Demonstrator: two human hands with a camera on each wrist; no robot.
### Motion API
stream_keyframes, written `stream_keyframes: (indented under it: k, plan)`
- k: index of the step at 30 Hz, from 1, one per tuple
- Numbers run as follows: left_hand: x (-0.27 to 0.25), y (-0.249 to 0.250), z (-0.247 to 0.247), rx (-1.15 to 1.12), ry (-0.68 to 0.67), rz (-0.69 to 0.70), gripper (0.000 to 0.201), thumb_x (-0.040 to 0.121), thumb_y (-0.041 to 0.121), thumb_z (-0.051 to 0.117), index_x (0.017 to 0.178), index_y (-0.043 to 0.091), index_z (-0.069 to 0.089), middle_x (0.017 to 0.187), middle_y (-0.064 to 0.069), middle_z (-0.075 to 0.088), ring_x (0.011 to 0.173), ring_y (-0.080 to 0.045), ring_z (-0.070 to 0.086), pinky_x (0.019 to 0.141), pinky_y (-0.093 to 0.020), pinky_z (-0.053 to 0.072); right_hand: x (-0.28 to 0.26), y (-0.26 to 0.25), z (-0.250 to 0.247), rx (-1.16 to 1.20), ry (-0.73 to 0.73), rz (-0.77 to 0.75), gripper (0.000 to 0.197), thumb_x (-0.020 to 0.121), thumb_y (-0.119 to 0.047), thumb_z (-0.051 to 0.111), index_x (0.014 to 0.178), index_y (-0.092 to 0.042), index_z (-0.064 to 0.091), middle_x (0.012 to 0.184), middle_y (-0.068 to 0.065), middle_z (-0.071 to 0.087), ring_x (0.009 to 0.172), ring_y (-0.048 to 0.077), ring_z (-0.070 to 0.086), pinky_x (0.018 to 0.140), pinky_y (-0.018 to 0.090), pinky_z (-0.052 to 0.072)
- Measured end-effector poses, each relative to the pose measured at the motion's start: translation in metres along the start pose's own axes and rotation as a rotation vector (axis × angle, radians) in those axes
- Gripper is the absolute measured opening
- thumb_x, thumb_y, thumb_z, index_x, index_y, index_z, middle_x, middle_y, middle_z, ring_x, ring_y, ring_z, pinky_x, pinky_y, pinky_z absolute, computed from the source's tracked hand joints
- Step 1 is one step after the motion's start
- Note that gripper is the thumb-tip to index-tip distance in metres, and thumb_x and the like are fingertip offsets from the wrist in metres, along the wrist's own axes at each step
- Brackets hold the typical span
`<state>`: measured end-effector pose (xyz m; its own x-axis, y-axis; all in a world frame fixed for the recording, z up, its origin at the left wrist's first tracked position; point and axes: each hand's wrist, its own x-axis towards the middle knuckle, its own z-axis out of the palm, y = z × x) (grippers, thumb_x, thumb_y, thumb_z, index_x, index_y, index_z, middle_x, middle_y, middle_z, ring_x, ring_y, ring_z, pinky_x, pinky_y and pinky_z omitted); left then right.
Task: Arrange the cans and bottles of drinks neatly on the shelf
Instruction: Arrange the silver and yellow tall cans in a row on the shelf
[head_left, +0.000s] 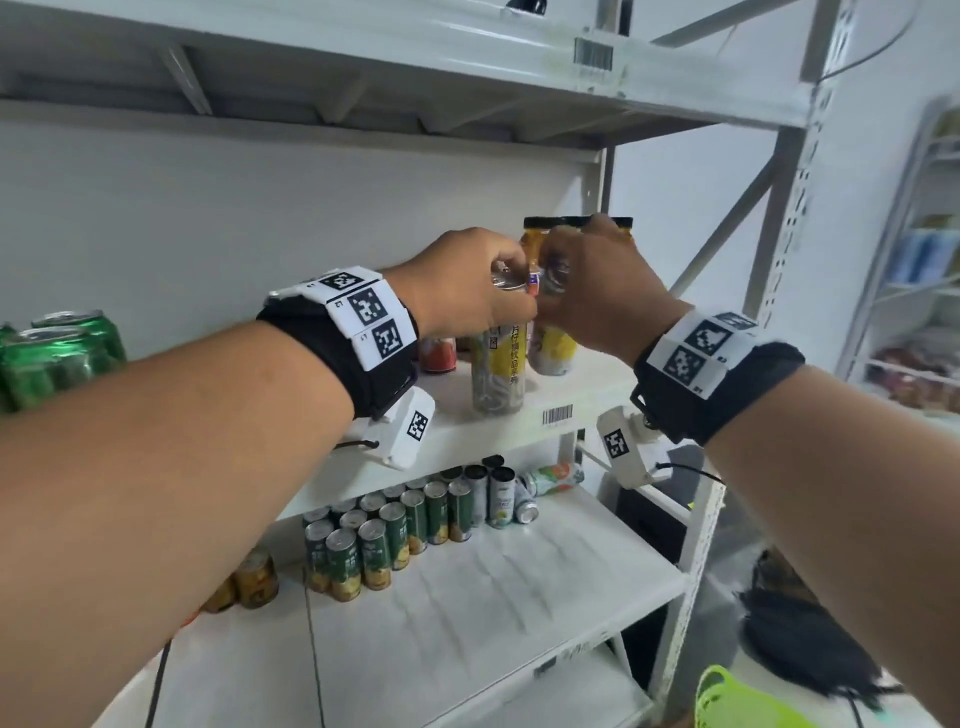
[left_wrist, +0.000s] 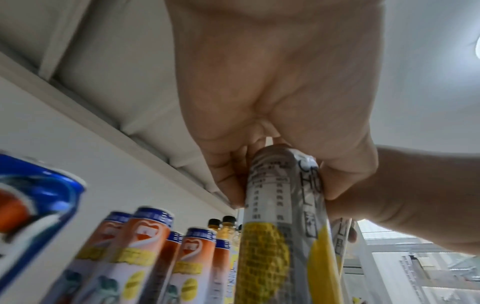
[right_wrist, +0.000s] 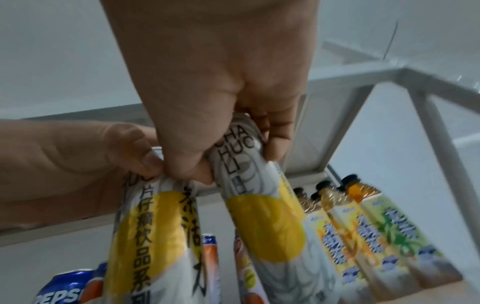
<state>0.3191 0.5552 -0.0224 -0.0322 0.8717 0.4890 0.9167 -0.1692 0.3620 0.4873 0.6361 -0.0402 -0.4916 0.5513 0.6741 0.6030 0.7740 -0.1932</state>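
Left hand (head_left: 470, 283): closed from above around the top of a tall white-and-yellow can (head_left: 497, 371), which is stood upright near the front edge of the middle shelf (head_left: 467, 436), just behind a barcode label (head_left: 557, 414).

Right hand (head_left: 597, 291): closed from above around the top of a second white-and-yellow can (head_left: 553, 351), held just beside the first and slightly further back; whether its base is touching the shelf cannot be told. The thumbs of the two hands are seen touching in the right wrist view.

Middle shelf, further stock: black-capped bottles (head_left: 535, 234) behind the held cans; orange-and-white cans (left_wrist: 145, 253) to their left; a blue Pepsi can (right_wrist: 64, 288); green cans (head_left: 57, 358) at the far left end.

Lower shelf (head_left: 519, 597): dark green cans (head_left: 374, 535) grouped upright in rows, two cans laid on their sides (head_left: 550, 480) at the right of the group, amber cans (head_left: 254, 579) towards the left.
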Motion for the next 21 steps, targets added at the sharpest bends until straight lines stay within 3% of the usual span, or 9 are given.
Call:
stream_keyframes:
  k: [2, 6, 9, 15, 18, 21]
  plan:
    - [0.004, 0.012, 0.009, -0.021, -0.031, 0.057, 0.033, 0.079, 0.043, 0.081, 0.107, 0.028, 0.075, 0.100, 0.015, 0.069, 0.090, -0.001, 0.065, 0.078, -0.027, 0.056, -0.014, 0.008, -0.016, -0.059, 0.018, 0.077, 0.045, 0.076, -0.040, 0.086, 0.109, -0.017, 0.065, 0.109, 0.008, 0.050, 0.091, 0.027, 0.054, 0.075, 0.032, 0.044]
    - [0.010, 0.036, 0.037, -0.040, -0.115, 0.164, 0.037, 0.078, 0.039, 0.084, 0.112, 0.027, 0.075, 0.102, 0.010, 0.069, 0.090, -0.007, 0.066, 0.080, -0.029, 0.055, -0.050, 0.028, -0.040, -0.176, -0.036, 0.221, 0.041, 0.078, -0.033, 0.081, 0.108, -0.013, 0.062, 0.106, 0.011, 0.058, 0.091, 0.027, 0.053, 0.072, 0.035, 0.044]
    - [0.010, 0.052, 0.070, -0.046, -0.215, 0.228, 0.038, 0.077, 0.036, 0.085, 0.113, 0.027, 0.075, 0.101, 0.013, 0.067, 0.089, 0.002, 0.060, 0.079, -0.029, 0.054, -0.088, 0.047, -0.046, -0.241, -0.109, 0.323, 0.041, 0.079, -0.034, 0.079, 0.110, -0.013, 0.063, 0.105, 0.009, 0.060, 0.092, 0.027, 0.055, 0.074, 0.037, 0.049]
    - [0.010, 0.082, 0.164, -0.092, -0.400, 0.291, 0.038, 0.074, 0.035, 0.087, 0.109, 0.027, 0.074, 0.097, 0.014, 0.067, 0.089, -0.002, 0.063, 0.075, -0.025, 0.053, -0.157, 0.102, -0.041, -0.293, -0.228, 0.459, 0.042, 0.080, -0.037, 0.081, 0.111, -0.015, 0.064, 0.103, 0.006, 0.061, 0.087, 0.022, 0.057, 0.065, 0.033, 0.045]
    - [0.015, 0.093, 0.219, -0.109, -0.465, 0.291, 0.039, 0.073, 0.032, 0.088, 0.108, 0.027, 0.074, 0.097, 0.013, 0.067, 0.088, 0.001, 0.061, 0.075, -0.026, 0.052, -0.184, 0.144, -0.032, -0.291, -0.275, 0.507, 0.042, 0.080, -0.038, 0.082, 0.110, -0.015, 0.065, 0.101, 0.006, 0.061, 0.088, 0.024, 0.059, 0.073, 0.039, 0.055]
    - [0.023, 0.107, 0.276, -0.116, -0.518, 0.250, 0.040, 0.073, 0.030, 0.089, 0.110, 0.026, 0.075, 0.103, 0.007, 0.071, 0.093, -0.010, 0.067, 0.081, -0.028, 0.056, -0.210, 0.193, -0.019, -0.259, -0.328, 0.541, 0.037, 0.079, -0.037, 0.082, 0.104, -0.016, 0.065, 0.097, 0.004, 0.061, 0.083, 0.023, 0.060, 0.072, 0.039, 0.057]
